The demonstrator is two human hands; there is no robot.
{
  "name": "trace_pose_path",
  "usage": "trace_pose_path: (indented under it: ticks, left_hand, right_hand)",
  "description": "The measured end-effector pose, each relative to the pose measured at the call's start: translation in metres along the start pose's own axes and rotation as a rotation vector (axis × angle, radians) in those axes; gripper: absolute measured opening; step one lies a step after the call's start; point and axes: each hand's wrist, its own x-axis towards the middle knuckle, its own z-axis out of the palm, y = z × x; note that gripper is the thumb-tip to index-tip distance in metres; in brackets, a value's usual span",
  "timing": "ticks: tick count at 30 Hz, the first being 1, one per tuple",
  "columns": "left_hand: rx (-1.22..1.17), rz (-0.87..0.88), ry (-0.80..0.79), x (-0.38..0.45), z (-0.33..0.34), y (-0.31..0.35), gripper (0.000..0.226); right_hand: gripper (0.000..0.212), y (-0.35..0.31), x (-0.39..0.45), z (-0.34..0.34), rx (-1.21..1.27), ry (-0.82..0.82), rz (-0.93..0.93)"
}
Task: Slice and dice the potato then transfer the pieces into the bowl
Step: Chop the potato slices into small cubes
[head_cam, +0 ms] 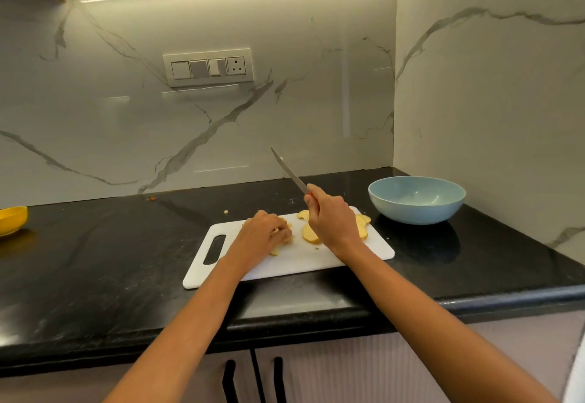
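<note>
A white cutting board [316,258] lies on the black counter. Yellow potato slices [308,235] are spread over its far half, partly hidden by my hands. My left hand [264,233] curls down over a potato piece at the board's middle and holds it. My right hand [329,216] grips the red handle of a knife [289,173], its blade raised and pointing up and left, off the board. A light blue bowl [395,209] stands to the right of the board and nothing shows inside it.
A yellow dish [11,219] sits at the counter's far left edge. Small scraps lie on the counter behind the board. Marble walls close the back and right sides. The counter's front edge runs just below the board, with cabinet doors beneath.
</note>
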Motion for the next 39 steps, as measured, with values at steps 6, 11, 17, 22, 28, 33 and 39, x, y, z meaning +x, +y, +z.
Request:
trace_pose_path:
  ticks: [6,11,17,22,28,33,39]
  left_hand:
    - [-0.143,-0.049,0.067,0.011,-0.003,-0.025,0.02]
    - [-0.373,-0.094,-0.032,0.008,-0.027,-0.022,0.016]
    - [-0.417,-0.095,-0.245,0.0,-0.028,-0.022,0.022]
    - [-0.176,-0.071,0.044,0.004,-0.011,-0.028,0.023]
    - [-0.291,-0.012,-0.053,0.002,-0.003,-0.02,0.026]
    - [-0.038,0.0,0.091,0.007,0.003,-0.017,0.011]
    - [-0.013,-0.106,0.223,0.016,0.007,-0.015,0.012]
  right_hand:
    - [0.032,0.012,0.032,0.011,-0.023,0.048,-0.035]
    - [0.032,0.018,0.038,0.01,0.026,0.103,-0.051]
    - [0.033,0.021,0.038,0.009,0.031,0.12,-0.065]
    - [0.032,0.024,0.038,0.008,0.045,0.147,-0.052]
    - [0.034,0.025,0.036,0.006,0.063,0.15,-0.044]
    - [0.035,0.025,0.037,0.006,0.06,0.149,-0.039]
    - [0.034,0.027,0.04,0.006,0.069,0.154,-0.012]
